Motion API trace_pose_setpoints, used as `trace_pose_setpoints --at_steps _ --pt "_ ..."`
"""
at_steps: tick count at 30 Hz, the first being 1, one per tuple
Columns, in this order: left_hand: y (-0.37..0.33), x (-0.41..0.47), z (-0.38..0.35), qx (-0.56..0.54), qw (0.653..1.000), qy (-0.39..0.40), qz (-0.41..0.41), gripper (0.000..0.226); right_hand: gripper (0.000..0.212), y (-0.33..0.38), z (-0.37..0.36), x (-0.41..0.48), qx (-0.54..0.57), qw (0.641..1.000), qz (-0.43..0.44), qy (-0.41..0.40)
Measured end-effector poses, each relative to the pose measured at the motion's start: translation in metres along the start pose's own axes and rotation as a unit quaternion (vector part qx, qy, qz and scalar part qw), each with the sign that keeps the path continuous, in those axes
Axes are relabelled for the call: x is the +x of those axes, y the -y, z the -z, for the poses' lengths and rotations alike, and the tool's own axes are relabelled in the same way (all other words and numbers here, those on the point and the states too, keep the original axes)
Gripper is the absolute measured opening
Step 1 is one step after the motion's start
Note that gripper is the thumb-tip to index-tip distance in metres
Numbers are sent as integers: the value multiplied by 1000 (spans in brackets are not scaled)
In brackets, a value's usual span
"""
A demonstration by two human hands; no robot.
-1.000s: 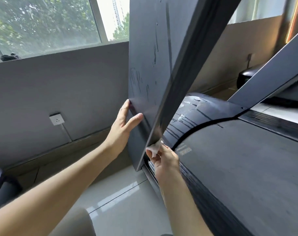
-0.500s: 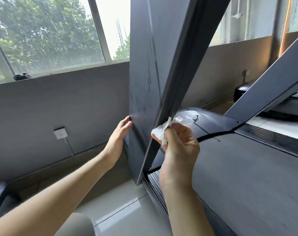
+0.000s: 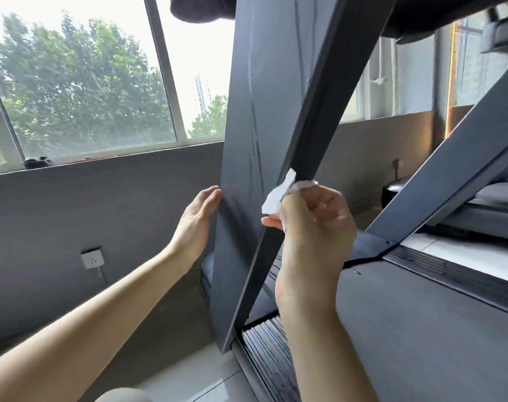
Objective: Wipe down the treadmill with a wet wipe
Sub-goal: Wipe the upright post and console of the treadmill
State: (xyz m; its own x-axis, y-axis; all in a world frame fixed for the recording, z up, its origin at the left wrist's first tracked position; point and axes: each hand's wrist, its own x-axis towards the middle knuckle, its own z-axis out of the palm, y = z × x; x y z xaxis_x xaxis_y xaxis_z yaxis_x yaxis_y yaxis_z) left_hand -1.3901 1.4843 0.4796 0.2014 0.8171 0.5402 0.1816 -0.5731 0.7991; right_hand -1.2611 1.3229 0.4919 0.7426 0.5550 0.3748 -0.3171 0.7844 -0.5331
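Head view: the treadmill upright (image 3: 247, 198), a broad dark grey post, is seen rising from about 6 o'clock to 12 o'clock through the centre of the frame, its outer face streaked with thin marks. The left hand (image 3: 196, 221) is laid flat against the post's 9 o'clock edge, fingers straight and held together, nothing gripped. The right hand (image 3: 313, 227) is raised at centre, its fingers curled around a crumpled white wet wipe (image 3: 279, 192); the wipe is pressed against the post's inner edge, a loose corner sticking up toward 12 o'clock. The treadmill belt (image 3: 421, 329) is spread across 4 to 5 o'clock, with a ribbed side rail (image 3: 270, 352) beside it at 6 o'clock. A second slanted upright (image 3: 464, 169) is seen at 3 o'clock. A wall socket (image 3: 92, 258) with a cord is noted at 8 o'clock on the grey wall, below a window (image 3: 87, 91) at 10 o'clock showing trees. Pale floor tiles (image 3: 194, 378) are visible at 6 to 7 o'clock.
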Motion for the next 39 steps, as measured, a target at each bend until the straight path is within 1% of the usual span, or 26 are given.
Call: trace_pose_setpoints --at_steps 2,3,4,5,7,9,10,11,12,14,15,16,18,19,21,24,25,26,28,30,32,34,36,39 --pt "-17 5 -5 -17 999 -11 -43 41 27 5 1 1 32 997 58 26" --pt "-23 7 -8 -21 998 -10 -60 43 31 -1 6 0 28 997 71 28" --pt "-30 6 -11 -18 997 -7 -71 42 30 -12 13 -1 0 997 78 24" --pt "-32 6 -15 -18 997 -7 -77 38 27 -26 23 -4 -37 996 73 17" --pt "-32 5 -19 -38 996 -8 -80 32 20 -51 39 -12 -99 995 24 -1" --pt "-32 4 -17 -57 995 -16 -78 39 21 -66 48 -16 -140 990 -12 -6" --pt "-32 3 -15 -59 995 -17 -79 41 20 -66 47 -16 -138 990 -2 0" --pt "-33 3 -14 -61 995 -15 -77 39 18 -60 41 -14 -133 990 35 15" --pt "-33 2 -13 -67 995 -9 -73 35 15 -49 33 -11 -132 986 97 35" --pt "-35 1 -12 -75 995 8 -69 36 9 -17 12 0 -113 966 225 64" --pt "-34 1 -12 -75 995 8 -61 37 7 0 2 8 -94 956 270 71" --pt "-35 1 -13 -78 996 7 -52 37 7 17 -5 18 -81 945 307 71" --pt "-36 1 -16 -85 996 -7 -30 34 5 39 -13 32 -76 932 346 75" --pt "-36 3 -17 -86 996 -14 -21 31 3 39 -12 35 -83 929 351 85" --pt "-36 4 -20 -89 996 -22 -13 27 5 12 2 29 -124 928 337 103" --pt "-40 4 -20 -100 995 -21 -2 23 12 -42 34 3 -203 936 254 131" --pt "-38 6 -19 -101 995 -18 0 23 14 -49 39 -3 -225 935 238 134" --pt "-38 5 -19 -99 995 -15 -2 24 16 -47 40 -5 -241 932 239 131" --pt "-38 4 -18 -92 996 -13 -6 34 19 -16 25 5 -230 923 283 123" --pt "-41 4 -18 -95 995 -16 -5 42 11 36 -1 25 -165 916 347 113" --pt "-46 2 -19 -90 996 -15 -6 38 9 87 -24 46 -131 892 424 88" --pt "-50 1 -19 -73 997 -16 0 33 8 108 -33 59 -162 865 472 50" --pt "-52 -1 -20 -66 997 -24 2 33 5 93 -28 53 -188 865 463 42" --pt "-54 0 -18 -71 997 -26 10 34 14 36 -3 22 -223 880 409 90"
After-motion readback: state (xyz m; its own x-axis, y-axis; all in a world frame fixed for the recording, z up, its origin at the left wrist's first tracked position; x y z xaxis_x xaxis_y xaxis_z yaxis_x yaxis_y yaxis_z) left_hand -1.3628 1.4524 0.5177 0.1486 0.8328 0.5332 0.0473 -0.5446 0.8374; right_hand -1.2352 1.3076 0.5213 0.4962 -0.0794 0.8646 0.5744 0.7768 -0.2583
